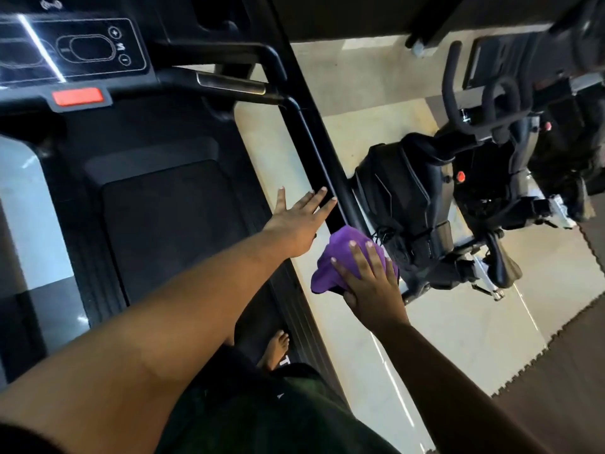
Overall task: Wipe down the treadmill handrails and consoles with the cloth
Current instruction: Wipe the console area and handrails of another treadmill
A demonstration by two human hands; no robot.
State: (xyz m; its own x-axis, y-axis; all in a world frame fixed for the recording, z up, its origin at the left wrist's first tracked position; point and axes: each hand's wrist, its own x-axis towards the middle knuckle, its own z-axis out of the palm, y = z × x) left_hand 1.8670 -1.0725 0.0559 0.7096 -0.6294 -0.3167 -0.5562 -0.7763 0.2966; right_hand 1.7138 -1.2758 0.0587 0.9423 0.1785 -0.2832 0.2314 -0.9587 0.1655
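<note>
Purple cloth [340, 257] sits bunched on the near end of the treadmill's right handrail [322, 158], pressed down by the right hand [371, 283] with fingers spread flat over it. The left hand [299, 224] reaches out beside it, fingers straight, fingertips near the rail. A good wipe probably means wrapping the cloth around the rail and sliding it steadily toward the console [68, 47].

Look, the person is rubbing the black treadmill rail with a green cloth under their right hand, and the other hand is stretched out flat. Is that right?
Almost. The cloth is purple, not green, as the head view shows. The rest holds: the right hand presses it on the black handrail with fingers spread, and the left hand is stretched out flat beside the rail.
</note>
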